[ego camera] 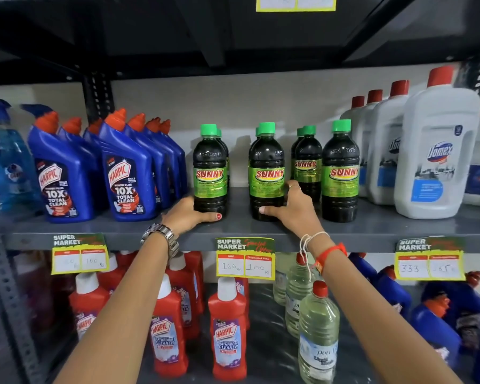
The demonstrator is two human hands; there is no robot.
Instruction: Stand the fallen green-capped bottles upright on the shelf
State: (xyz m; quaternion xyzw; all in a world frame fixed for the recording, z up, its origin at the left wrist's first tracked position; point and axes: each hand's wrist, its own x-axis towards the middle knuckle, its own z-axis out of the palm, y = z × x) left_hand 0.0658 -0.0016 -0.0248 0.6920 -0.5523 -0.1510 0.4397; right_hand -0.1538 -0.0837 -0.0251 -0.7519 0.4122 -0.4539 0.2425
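Observation:
Several dark green-capped SUNNY bottles stand upright on the grey shelf point(372, 228). My left hand point(187, 214) wraps around the base of the leftmost front bottle point(209, 167), thumb across its front. My right hand point(294, 209) grips the lower part of the middle front bottle point(266, 170), thumb in front and fingers behind it. Further right stand a bottle set back point(308, 162) and a front one point(340, 170), both untouched. More green caps show behind the front bottles. No green-capped bottle lies on its side in view.
Blue Harpic bottles point(128, 173) crowd the shelf's left side; white Domex bottles point(435, 151) stand on the right. Price tags point(245, 257) hang on the shelf's front edge. The shelf below holds red Harpic bottles point(227, 328) and clear bottles point(317, 333).

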